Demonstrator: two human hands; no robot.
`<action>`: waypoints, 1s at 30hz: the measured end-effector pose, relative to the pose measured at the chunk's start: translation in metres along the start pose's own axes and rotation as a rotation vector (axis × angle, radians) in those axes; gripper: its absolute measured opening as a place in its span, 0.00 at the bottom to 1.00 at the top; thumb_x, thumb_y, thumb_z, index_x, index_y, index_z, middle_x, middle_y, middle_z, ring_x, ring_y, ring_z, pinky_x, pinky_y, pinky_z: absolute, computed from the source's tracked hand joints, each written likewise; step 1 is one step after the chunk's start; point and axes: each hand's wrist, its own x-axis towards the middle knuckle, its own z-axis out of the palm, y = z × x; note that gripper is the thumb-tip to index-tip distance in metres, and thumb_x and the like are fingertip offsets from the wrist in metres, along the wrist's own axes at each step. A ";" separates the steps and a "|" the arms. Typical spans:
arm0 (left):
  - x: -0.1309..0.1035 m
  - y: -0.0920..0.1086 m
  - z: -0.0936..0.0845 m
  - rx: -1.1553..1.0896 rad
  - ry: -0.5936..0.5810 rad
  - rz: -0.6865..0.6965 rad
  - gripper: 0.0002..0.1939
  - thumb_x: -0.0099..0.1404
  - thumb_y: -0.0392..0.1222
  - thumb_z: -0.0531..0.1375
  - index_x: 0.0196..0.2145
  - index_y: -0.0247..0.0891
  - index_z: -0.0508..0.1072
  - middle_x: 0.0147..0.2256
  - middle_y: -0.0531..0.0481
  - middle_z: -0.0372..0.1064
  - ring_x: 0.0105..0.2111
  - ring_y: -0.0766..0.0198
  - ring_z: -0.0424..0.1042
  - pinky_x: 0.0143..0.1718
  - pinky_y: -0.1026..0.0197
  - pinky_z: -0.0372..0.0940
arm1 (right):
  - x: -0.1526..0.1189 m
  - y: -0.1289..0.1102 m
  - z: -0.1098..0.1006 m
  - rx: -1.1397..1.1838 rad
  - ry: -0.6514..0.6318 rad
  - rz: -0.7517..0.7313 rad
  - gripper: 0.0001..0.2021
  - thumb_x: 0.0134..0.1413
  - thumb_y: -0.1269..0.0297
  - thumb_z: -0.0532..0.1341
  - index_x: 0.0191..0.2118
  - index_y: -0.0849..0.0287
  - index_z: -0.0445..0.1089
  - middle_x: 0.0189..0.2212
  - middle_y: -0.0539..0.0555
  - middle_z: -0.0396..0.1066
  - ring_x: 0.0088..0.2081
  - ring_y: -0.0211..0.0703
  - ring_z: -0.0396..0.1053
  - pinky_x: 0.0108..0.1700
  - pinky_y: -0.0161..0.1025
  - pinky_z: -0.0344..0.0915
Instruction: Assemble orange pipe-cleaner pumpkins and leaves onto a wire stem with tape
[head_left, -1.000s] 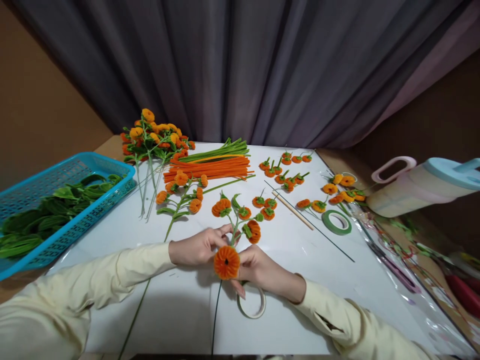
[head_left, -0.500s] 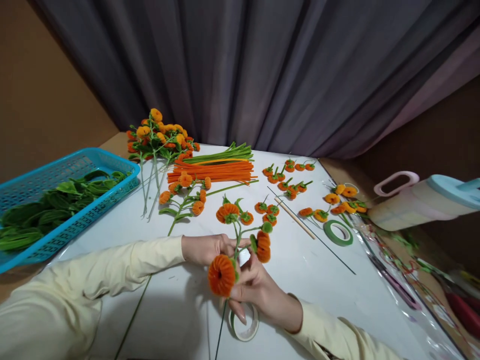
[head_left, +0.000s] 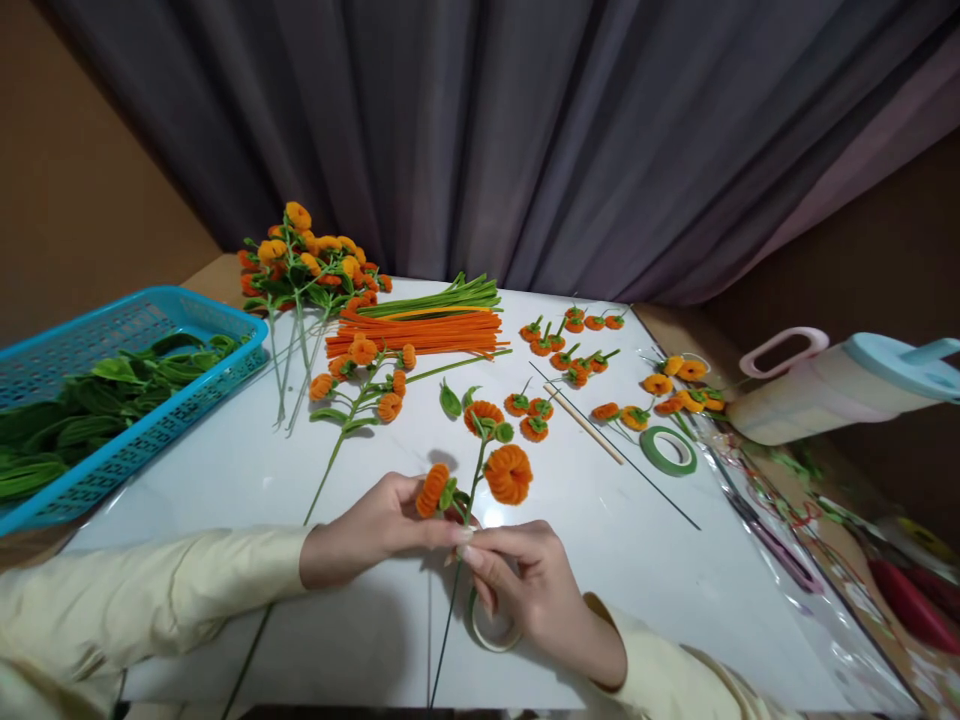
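The left hand [head_left: 379, 525] and right hand [head_left: 538, 578] pinch an orange-flowered stem [head_left: 478, 470] above the counter [head_left: 622, 600], each grip narrowed beside the other, apparently to steady it, tape roll [head_left: 495, 646] just below.

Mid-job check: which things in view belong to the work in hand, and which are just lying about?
Belong, by the look of it:
flowered stem, held by the left hand and right hand
tape roll by the right hand
loose orange flower heads
green leaves in the blue basket

Probably just lying about:
lidded tumbler
red-handled tool, untouched
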 end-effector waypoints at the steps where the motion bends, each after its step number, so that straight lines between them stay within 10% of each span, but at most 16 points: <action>1: 0.000 -0.001 0.004 -0.023 0.053 -0.015 0.10 0.50 0.41 0.65 0.23 0.31 0.72 0.21 0.55 0.63 0.23 0.70 0.59 0.28 0.66 0.57 | 0.001 -0.001 -0.001 -0.043 -0.002 -0.020 0.19 0.58 0.61 0.55 0.19 0.62 0.66 0.11 0.47 0.58 0.15 0.32 0.55 0.19 0.31 0.53; 13: 0.001 -0.009 0.014 -0.082 0.145 -0.086 0.14 0.44 0.41 0.68 0.21 0.30 0.68 0.21 0.54 0.60 0.24 0.70 0.57 0.25 0.67 0.55 | 0.010 -0.003 -0.028 -0.426 -0.293 -0.303 0.17 0.63 0.62 0.49 0.29 0.61 0.69 0.17 0.50 0.63 0.20 0.36 0.58 0.26 0.32 0.55; 30: 0.005 -0.008 0.006 -0.011 0.045 0.069 0.09 0.50 0.39 0.66 0.25 0.32 0.69 0.23 0.56 0.62 0.24 0.71 0.58 0.27 0.68 0.56 | 0.017 0.013 -0.028 0.158 -0.455 0.106 0.19 0.60 0.58 0.54 0.24 0.66 0.69 0.14 0.47 0.60 0.17 0.30 0.58 0.22 0.29 0.57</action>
